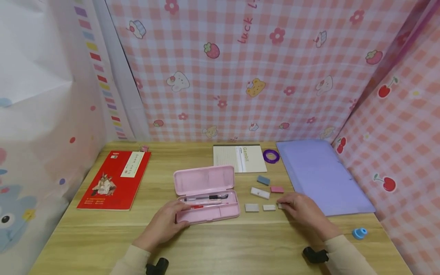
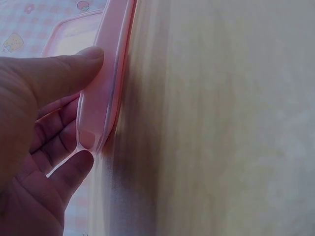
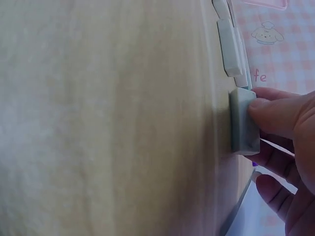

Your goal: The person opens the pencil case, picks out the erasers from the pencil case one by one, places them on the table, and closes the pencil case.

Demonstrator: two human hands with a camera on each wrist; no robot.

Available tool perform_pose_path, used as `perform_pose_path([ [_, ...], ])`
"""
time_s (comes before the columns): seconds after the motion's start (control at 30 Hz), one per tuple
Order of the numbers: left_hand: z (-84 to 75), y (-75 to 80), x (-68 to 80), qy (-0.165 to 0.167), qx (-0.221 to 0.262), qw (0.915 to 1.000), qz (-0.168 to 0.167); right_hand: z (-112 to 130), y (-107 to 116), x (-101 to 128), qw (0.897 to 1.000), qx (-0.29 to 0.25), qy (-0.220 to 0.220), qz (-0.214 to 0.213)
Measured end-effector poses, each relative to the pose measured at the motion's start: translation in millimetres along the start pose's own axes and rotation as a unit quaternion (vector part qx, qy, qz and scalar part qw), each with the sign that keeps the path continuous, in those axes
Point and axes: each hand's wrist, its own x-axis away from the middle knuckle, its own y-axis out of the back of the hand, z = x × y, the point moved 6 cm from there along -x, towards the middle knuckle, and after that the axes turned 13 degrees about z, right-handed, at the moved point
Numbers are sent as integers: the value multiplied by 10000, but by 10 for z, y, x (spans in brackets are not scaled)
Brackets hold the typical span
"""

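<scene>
Six small erasers lay on the counter [image 1: 240, 240]: one blue [image 1: 263, 180], one pink [image 1: 276, 189], and four whitish ones [image 1: 260, 193] [image 1: 251, 207] [image 1: 269, 207] [image 1: 281, 206]. One open pink pencil case [image 1: 206, 193] held two pens [image 1: 206, 198] [image 1: 203, 206]. There were also one red book [image 1: 115, 179], one notepad [image 1: 239, 158], one purple folder [image 1: 323, 175], one purple ring [image 1: 271, 156] and one blue sharpener [image 1: 359, 233].

- You see a red softcover book [image 1: 115, 179] lying flat at the wooden desk's [image 1: 220, 244] left.
- A cream lined notepad [image 1: 239, 158] lies at the back, just beside a purple coiled ring [image 1: 271, 156].
- A lilac plastic folder [image 1: 321, 175] lies right.
- A small blue round cap [image 1: 359, 233] sits near the right edge.
</scene>
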Motion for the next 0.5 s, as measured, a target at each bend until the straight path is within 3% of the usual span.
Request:
perform_pose_path([
  [0.3, 1, -7, -3, 29, 88, 10000, 25, 8, -46, 62, 9993, 354, -40, -78],
  [0.5, -11, -3, 6, -59, -21, 10000, -58, -7, -53, 71, 9994, 319, -89, -37],
])
